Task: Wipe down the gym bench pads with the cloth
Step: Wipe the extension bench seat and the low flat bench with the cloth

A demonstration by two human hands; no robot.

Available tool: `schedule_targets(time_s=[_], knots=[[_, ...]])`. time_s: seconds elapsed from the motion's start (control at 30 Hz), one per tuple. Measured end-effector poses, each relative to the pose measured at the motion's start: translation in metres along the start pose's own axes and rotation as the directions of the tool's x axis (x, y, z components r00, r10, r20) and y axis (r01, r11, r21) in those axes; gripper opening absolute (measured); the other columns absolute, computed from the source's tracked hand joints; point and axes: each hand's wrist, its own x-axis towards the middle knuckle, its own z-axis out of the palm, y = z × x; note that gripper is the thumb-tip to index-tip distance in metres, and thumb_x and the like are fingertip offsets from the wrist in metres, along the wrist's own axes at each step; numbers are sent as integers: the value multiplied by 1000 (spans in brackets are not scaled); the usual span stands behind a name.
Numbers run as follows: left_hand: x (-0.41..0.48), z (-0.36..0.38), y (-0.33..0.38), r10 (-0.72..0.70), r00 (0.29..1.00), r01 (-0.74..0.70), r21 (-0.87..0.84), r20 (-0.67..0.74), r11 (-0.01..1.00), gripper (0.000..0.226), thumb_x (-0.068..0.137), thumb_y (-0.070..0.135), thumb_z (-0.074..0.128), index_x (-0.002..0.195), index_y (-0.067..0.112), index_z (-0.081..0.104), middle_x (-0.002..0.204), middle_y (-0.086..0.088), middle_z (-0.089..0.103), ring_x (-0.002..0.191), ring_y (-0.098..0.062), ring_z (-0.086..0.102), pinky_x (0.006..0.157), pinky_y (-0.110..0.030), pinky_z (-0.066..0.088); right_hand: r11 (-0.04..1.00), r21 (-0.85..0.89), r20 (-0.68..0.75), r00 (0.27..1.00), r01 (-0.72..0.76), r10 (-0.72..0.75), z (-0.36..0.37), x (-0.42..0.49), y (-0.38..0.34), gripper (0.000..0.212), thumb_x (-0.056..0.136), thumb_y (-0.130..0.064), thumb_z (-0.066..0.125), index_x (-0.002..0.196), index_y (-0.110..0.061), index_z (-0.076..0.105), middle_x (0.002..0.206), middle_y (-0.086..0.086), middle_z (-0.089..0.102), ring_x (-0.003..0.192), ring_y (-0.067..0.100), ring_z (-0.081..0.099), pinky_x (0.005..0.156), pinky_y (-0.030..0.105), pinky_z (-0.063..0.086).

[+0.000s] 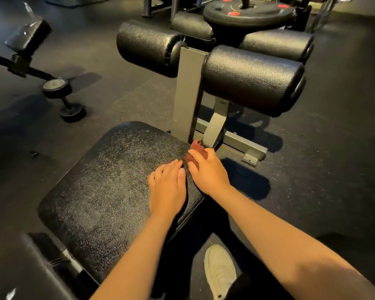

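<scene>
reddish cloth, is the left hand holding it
No, the right hand grips the reddish cloth at the edge of the black seat pad, while the left hand lies flat on the pad.

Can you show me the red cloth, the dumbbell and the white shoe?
cloth [197, 147]: head view, its bunched far end.
dumbbell [65, 102]: head view, its handle.
shoe [220, 270]: head view, middle of its top.

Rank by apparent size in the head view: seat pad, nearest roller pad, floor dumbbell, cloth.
1. seat pad
2. nearest roller pad
3. floor dumbbell
4. cloth, mostly hidden under the right hand
</scene>
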Motion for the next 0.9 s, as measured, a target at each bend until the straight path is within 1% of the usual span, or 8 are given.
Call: schedule_targets(time_s=[0.23,0.4,0.5,0.57,0.6,0.67,0.8,0.9], knots=[[-39,2,8,1,1000,-1,-20,19,1000,50,104,40,26,137,24,59,141,7,58,131,-19,47,109,-40,28,999,-11,-54,997,-48,47,1,-69,3,44,101,-43,40,144,-33,41,135,8,34,118,29,43,91,44,52],[-58,-4,6,-19,1000,18,-90,-17,996,51,102,39,24,131,21,62,132,3,64,122,-21,55,107,-47,37,995,-64,-55,995,74,-77,-3,-90,-2,37,101,-38,42,136,-29,48,130,9,40,114,28,46,94,45,49],[-64,-9,5,-44,998,38,-136,-43,990,54,101,39,26,131,15,64,133,0,65,122,-22,56,109,-46,38,986,-80,-46,987,148,-152,-9,-75,0,41,103,-36,43,142,-27,49,147,11,34,137,30,32,112,47,36],[-68,-10,2,-46,998,40,-134,-45,990,55,100,39,26,130,13,65,132,-3,65,121,-24,57,108,-44,39,991,-51,-11,992,122,-123,-6,-68,-3,46,105,-34,39,150,-26,41,159,10,22,149,30,14,122,47,21],[-71,-10,0,-50,998,44,-134,-43,990,55,100,39,26,129,13,65,132,-3,65,121,-24,57,107,-43,39,994,-50,-5,995,100,-101,-4,-70,-6,47,106,-34,37,152,-24,37,161,11,20,150,30,12,123,47,16],[-78,-11,-5,-55,998,49,-148,-36,988,54,100,39,27,129,14,65,130,-2,66,119,-24,57,106,-42,39,992,-65,-39,993,111,-114,6,-85,-12,46,106,-32,36,151,-21,39,159,15,27,148,32,19,123,49,15],[-88,-18,-7,-76,996,65,-198,-50,978,51,101,34,29,128,9,65,128,-5,66,117,-25,57,104,-30,31,964,-79,-92,962,252,-259,26,-128,-20,46,102,-32,30,139,-16,52,144,22,47,135,39,40,115,57,31],[-95,-22,-7,-58,998,49,-201,-40,978,49,103,30,31,130,5,64,132,-8,64,122,-24,54,108,-26,26,949,-30,-99,944,314,-315,34,-135,-16,41,100,-27,41,137,-17,54,142,20,49,132,37,40,114,58,33]])
